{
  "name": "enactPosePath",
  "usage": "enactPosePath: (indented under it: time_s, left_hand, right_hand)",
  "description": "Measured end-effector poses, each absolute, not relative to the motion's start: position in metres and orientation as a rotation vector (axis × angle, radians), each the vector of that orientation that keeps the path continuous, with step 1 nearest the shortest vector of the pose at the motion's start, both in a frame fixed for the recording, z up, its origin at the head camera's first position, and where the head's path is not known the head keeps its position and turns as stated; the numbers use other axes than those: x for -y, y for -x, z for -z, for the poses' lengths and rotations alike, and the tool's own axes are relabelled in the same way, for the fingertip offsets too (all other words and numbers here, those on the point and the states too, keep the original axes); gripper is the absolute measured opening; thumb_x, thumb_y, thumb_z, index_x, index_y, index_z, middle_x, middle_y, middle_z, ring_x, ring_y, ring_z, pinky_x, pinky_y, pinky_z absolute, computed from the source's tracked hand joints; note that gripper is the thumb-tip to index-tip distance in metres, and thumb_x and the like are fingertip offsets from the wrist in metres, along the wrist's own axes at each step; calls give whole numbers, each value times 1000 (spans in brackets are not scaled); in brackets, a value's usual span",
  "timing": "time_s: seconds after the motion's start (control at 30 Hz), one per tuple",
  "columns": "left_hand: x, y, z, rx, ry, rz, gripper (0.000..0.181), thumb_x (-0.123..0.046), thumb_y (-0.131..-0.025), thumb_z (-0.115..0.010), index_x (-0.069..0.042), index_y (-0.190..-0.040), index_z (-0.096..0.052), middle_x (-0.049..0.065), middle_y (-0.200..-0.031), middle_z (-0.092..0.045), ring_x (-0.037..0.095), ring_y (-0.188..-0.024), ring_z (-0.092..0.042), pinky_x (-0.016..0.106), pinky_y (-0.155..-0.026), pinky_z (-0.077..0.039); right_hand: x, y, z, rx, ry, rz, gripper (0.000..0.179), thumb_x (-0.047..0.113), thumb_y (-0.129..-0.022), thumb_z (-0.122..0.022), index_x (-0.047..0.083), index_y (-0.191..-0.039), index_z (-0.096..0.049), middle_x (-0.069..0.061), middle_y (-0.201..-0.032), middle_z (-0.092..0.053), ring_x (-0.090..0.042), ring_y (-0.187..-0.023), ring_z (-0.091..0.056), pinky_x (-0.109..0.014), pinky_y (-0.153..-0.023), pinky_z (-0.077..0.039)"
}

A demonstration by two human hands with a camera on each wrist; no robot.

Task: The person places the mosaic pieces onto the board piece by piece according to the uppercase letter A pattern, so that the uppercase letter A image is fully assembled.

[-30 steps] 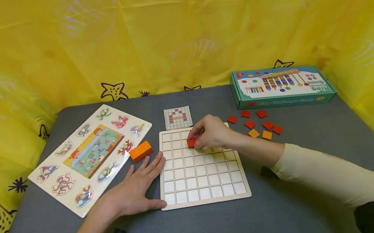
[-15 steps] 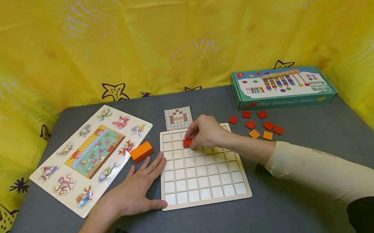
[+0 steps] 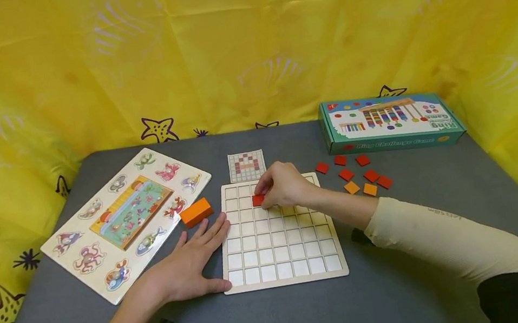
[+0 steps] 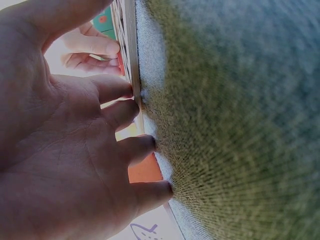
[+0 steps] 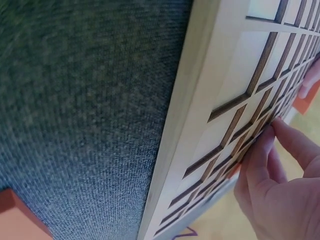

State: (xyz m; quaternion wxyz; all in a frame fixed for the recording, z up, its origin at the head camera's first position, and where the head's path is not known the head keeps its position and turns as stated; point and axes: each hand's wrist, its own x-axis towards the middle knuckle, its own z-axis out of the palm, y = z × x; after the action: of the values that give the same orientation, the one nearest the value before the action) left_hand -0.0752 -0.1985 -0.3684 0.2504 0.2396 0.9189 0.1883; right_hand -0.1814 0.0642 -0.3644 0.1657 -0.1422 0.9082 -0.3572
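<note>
A pale wooden grid board [image 3: 282,256] lies flat on the table. My right hand [image 3: 284,184] is over its upper rows, thumb and fingertips at the edge of a small red square tile [image 3: 257,200]. That tile sits over a cell in the second row, third column; whether it lies fully flat in the cell I cannot tell. My left hand [image 3: 191,266] rests with spread, straight fingers along the board's left edge, thumb at the lower left corner. In the left wrist view those fingertips touch the board's side [image 4: 131,50]. A small grid pattern card [image 3: 247,166] lies just beyond the board.
Several loose red tiles [image 3: 346,174] and two orange tiles [image 3: 369,189] lie right of the board. An orange block [image 3: 196,212] stands by my left fingers. A sea-animal peg puzzle [image 3: 77,234] lies at left, and a green game box [image 3: 391,121] at back right.
My right hand has shifted slightly left along the second row, bringing the red tile one cell or less to the left. My left hand stays in place.
</note>
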Motion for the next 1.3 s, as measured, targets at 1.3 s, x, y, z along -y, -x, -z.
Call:
enactPosePath:
  time_s: [1.3]
  left_hand:
    - [198, 73, 368, -2497, -644, -534, 115, -57, -84, -81, -19, -169, -15, 0, -177, -3, 42, -162, -6, 81, -117, -2]
  right_hand:
    - [-163, 187, 351, -2549, 256, 1255, 31, 11, -87, -82, 4, -117, -78, -15, -114, -76, -21, -90, -69, -30, -74, -55]
